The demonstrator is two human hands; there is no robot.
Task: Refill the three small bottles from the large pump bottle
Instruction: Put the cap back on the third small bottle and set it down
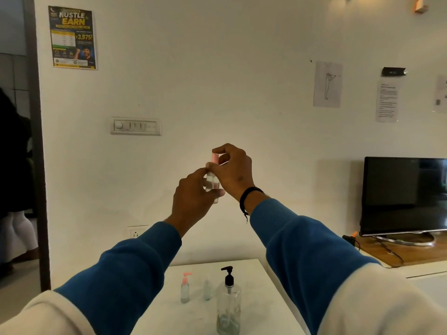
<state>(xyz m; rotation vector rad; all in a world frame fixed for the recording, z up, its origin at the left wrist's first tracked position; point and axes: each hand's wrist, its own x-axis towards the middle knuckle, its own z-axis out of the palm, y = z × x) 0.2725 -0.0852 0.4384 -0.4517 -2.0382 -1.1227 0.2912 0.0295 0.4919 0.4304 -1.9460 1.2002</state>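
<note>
The poster (72, 37) high on the white wall (217, 68), upper left, reads "HUSTLE" in white and "EARN" in yellow beneath it. Lower on its right half stands the number "3,975!", with a small mark before it that may be a currency sign. The rest of its print is too fine to read. The printed sheet (387, 101) on the wall to the right carries lines of text, all illegible.

one small clear pink-capped bottle (212, 182) held aloft; two small bottles (185, 290) beside the large pump bottle (228, 303) on the table.
</note>
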